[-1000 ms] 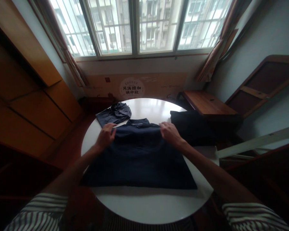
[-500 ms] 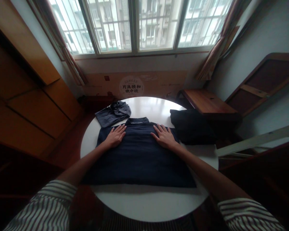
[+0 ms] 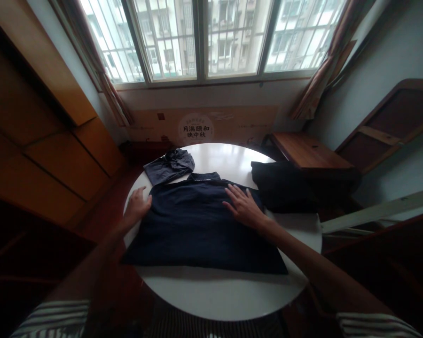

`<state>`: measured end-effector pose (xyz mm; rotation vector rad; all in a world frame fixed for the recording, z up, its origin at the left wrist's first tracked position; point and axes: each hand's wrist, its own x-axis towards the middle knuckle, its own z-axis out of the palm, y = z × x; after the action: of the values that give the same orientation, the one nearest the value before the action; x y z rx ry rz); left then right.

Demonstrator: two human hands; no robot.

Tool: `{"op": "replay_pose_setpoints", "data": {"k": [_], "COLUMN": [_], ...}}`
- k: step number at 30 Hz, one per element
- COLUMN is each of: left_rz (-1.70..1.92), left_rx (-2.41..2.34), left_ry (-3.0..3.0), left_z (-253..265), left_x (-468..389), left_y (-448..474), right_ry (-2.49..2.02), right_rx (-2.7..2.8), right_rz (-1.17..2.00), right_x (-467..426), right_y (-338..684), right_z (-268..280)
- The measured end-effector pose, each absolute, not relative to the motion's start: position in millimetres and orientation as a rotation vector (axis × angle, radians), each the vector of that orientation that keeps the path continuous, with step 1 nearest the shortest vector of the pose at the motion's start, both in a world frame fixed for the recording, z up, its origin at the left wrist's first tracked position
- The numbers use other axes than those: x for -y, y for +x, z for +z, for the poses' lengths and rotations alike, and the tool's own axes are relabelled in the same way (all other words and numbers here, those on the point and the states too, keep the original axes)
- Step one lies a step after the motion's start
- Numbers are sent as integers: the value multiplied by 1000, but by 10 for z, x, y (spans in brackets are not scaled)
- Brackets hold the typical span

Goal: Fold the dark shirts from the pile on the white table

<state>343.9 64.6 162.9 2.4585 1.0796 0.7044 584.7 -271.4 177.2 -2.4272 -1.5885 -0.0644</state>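
A dark navy shirt (image 3: 200, 230) lies spread across the round white table (image 3: 218, 298), its collar at the far side and its lower edge toward me. My left hand (image 3: 138, 204) is at the shirt's left edge, fingers apart, with nothing in it; whether it touches the cloth I cannot tell. Over the right shoulder part of the shirt is my right hand (image 3: 245, 206), palm down and fingers spread. It holds nothing.
A crumpled dark grey garment (image 3: 169, 165) lies at the table's back left. Black folded cloth (image 3: 280, 185) sits on the right side. Beyond stand a wooden bench-like table (image 3: 310, 150) and a window (image 3: 229, 37); wooden cabinets (image 3: 63, 164) line the left.
My left hand has moved off the shirt's left shoulder, out to its left edge. My right hand stays over the right shoulder. The view has shifted slightly.
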Motion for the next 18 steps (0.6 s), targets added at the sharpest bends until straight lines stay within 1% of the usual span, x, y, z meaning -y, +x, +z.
{"op": "replay_pose_setpoints", "data": {"k": [2, 4, 7, 12, 18], "left_rz": [497, 332, 136, -80, -118], "left_rx": [-1216, -1235, -1161, -929, -736], "left_ry": [2137, 1853, 1680, 1672, 1542], "left_z": [1682, 1764, 1919, 2090, 2142], "left_x": [-689, -712, -717, -691, -662], "left_y": [3294, 3211, 3188, 3248, 3322], "right_ry": [-2253, -2092, -1973, -1991, -1876], "right_rx": [1775, 1923, 1994, 1911, 1798], "right_rz": [82, 207, 337, 359, 349], "right_x": [2735, 2722, 2665, 2608, 2648], "right_y": [5608, 5394, 5217, 5285, 5443], "right_z": [1855, 1911, 1925, 1795, 1670]}}
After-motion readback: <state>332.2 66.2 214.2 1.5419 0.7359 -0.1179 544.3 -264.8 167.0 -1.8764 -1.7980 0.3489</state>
